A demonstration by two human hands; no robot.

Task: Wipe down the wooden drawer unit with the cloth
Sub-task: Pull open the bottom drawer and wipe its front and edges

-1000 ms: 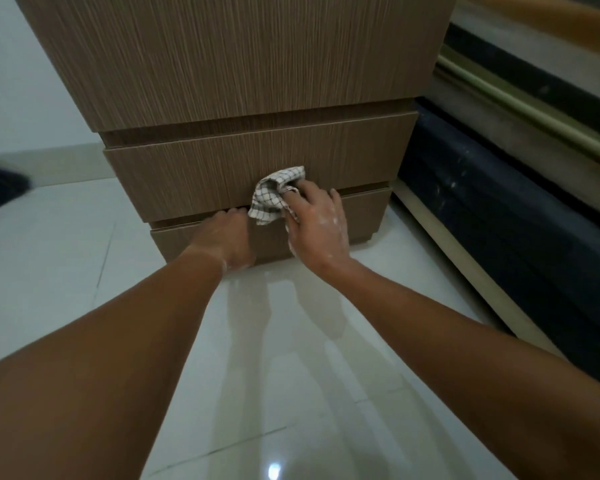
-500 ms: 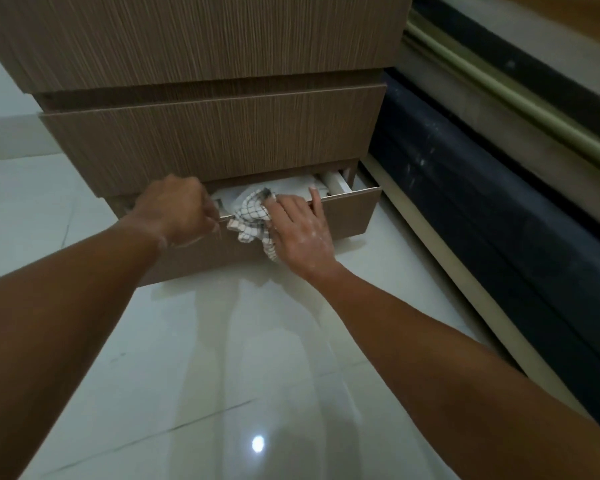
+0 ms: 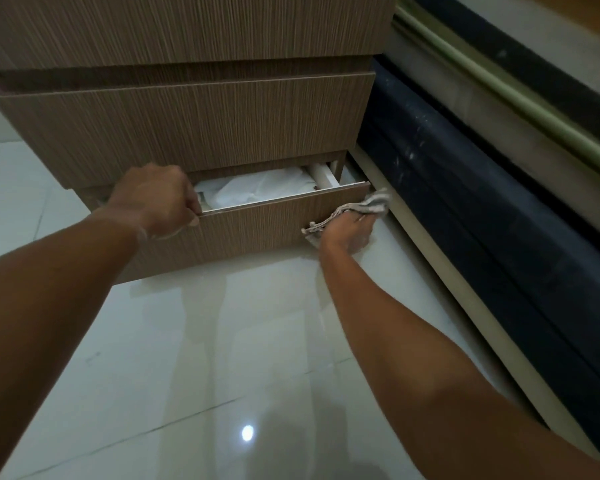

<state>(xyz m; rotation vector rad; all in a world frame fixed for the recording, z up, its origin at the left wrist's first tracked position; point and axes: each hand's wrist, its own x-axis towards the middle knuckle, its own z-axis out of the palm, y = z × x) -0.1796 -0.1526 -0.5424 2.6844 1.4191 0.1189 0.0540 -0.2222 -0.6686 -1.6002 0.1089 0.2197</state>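
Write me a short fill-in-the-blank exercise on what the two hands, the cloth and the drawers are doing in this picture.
1. The left hand grips the top edge of the ____ drawer, which is pulled partly open.
2. The checked cloth is held in the ____ hand.
3. The cloth is pressed near the drawer front's ____ end.
4. The middle drawer above it is ____.

Missing words: bottom; right; right; closed
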